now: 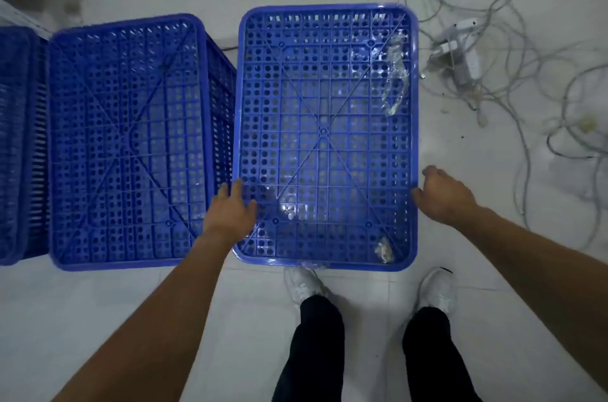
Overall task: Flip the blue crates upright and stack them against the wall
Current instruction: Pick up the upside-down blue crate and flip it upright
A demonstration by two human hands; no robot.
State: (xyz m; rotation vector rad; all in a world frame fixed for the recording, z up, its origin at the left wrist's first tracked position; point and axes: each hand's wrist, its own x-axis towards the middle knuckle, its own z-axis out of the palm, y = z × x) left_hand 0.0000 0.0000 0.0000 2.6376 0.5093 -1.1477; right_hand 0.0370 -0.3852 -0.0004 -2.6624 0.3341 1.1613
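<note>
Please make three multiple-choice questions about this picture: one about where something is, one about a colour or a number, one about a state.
1. Where are the tangled cables?
A. on the floor right of the crates
B. inside a crate
C. under the shoes

2. What colour are the shoes?
A. white
B. red
C. black

3. How are the hands placed on the nearest crate?
A. both on one side
B. one on each long side
C. neither touches it

Key: A, cables lie on the pale floor at the right; A, both shoes are white; B, left hand and right hand sit at opposite edges.
</note>
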